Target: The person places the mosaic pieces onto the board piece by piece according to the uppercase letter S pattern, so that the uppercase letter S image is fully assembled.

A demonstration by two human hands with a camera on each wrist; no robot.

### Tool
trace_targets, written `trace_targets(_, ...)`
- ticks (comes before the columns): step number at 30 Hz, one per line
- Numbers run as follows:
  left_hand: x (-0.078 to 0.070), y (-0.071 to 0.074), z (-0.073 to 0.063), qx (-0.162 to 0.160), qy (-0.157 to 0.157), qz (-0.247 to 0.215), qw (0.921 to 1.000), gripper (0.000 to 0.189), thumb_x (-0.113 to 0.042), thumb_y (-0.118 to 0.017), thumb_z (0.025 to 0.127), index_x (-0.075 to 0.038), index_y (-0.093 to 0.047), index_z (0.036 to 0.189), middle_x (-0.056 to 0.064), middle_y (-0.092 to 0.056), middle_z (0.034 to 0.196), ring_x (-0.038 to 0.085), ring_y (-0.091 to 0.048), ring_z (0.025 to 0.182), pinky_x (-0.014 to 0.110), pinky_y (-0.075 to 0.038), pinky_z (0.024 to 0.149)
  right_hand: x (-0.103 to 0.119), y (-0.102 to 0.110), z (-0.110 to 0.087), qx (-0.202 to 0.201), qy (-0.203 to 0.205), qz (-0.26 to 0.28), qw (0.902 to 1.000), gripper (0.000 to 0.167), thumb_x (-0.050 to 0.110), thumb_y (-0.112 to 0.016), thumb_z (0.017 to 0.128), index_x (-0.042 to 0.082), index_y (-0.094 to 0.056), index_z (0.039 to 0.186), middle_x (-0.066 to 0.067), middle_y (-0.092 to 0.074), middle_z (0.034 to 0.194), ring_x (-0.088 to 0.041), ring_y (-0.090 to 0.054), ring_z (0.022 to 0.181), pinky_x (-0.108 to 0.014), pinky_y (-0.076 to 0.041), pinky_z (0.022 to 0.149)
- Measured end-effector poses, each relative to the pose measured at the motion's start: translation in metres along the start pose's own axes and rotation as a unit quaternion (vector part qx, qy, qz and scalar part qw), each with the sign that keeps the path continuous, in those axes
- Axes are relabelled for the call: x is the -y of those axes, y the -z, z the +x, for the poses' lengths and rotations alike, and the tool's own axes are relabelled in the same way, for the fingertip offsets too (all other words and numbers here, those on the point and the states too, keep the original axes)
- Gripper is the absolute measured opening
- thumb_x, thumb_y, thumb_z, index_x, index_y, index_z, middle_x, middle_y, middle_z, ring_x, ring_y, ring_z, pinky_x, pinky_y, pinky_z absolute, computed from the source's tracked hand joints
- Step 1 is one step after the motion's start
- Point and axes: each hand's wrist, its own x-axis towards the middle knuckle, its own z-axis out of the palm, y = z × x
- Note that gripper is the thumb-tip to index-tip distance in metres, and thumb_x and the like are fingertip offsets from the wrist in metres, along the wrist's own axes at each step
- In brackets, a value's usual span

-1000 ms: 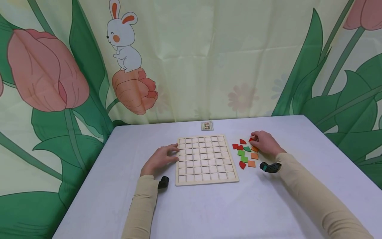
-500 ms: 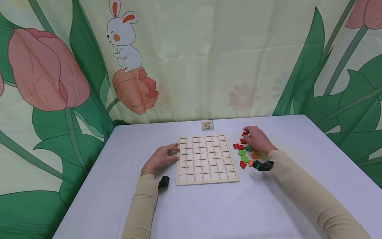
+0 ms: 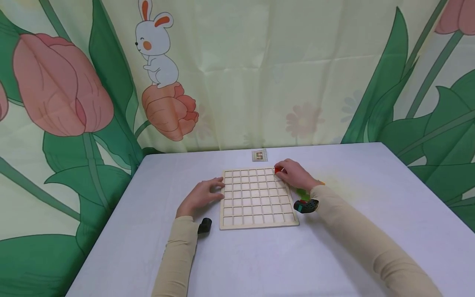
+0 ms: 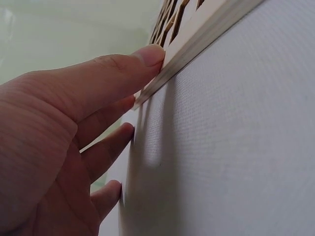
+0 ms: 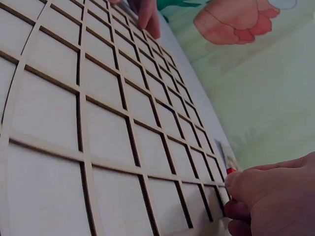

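Observation:
A wooden grid board (image 3: pixel 259 226) lies flat on the table, its square cells bare where they show. My left hand (image 3: pixel 200 196) rests at the board's left edge with fingers spread; in the left wrist view the thumb (image 4: pixel 150 55) touches the side of the frame. At the far right corner of the grid, my right hand (image 3: pixel 295 175) pinches a small red piece (image 3: pixel 278 169) between thumb and fingertips. Only a sliver of that red piece (image 5: pixel 231 170) shows in the right wrist view.
Right of the board, green pieces (image 3: pixel 302 194) and a bit of an orange piece (image 3: pixel 321 182) peek out around my right wrist, which hides the others. A small patterned card (image 3: pixel 259 155) lies behind the board. A printed curtain (image 3: pixel 230 82) hangs behind the white table (image 3: pixel 237 264).
My right hand has carried the red piece left from the loose pieces to the board's far right corner. The left hand stays at the board's edge.

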Motion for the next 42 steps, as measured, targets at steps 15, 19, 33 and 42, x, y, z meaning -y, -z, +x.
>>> trace_targets(15,-0.004,0.002,-0.002,0.003,-0.015,-0.003,0.9999,0.041,-0.018,-0.075,0.086,-0.007,-0.066,0.125,0.005,-0.047,0.149,0.026,-0.034,0.142,0.041,-0.027,0.117,0.026,-0.019,0.018,0.043,0.049,-0.005,0.9979,0.027,0.009,-0.064,0.093,-0.002,-0.067,0.117,-0.013,-0.064,0.104,-0.025,-0.059,0.095,-0.04,-0.053,0.085)
trace_targets(19,-0.006,0.002,-0.002,0.003,-0.013,-0.003,0.9999,0.041,-0.017,-0.075,0.087,-0.007,-0.066,0.125,0.006,-0.046,0.149,0.027,-0.034,0.142,0.042,-0.026,0.117,0.028,-0.022,0.019,0.047,0.047,-0.003,0.9978,0.028,0.009,-0.066,0.093,-0.002,-0.067,0.118,-0.013,-0.063,0.104,-0.025,-0.058,0.094,-0.04,-0.052,0.085)
trace_targets(33,-0.006,0.0,-0.004,-0.002,0.009,-0.017,0.9998,0.041,-0.017,-0.075,0.086,-0.008,-0.066,0.125,0.001,-0.046,0.15,0.025,-0.032,0.143,0.043,-0.025,0.117,0.032,-0.022,0.017,0.041,0.03,0.007,0.9987,0.023,0.011,-0.066,0.092,0.001,-0.069,0.113,-0.01,-0.065,0.102,-0.025,-0.059,0.095,-0.042,-0.051,0.087)
trace_targets(42,-0.008,0.0,-0.005,-0.001,0.017,-0.018,0.9997,0.042,-0.017,-0.075,0.086,-0.008,-0.066,0.126,0.001,-0.045,0.15,0.024,-0.032,0.143,0.042,-0.025,0.118,0.033,-0.024,0.019,0.043,0.014,0.01,0.9989,0.023,0.013,-0.066,0.092,0.003,-0.071,0.112,-0.008,-0.066,0.103,-0.024,-0.059,0.096,-0.04,-0.051,0.088)
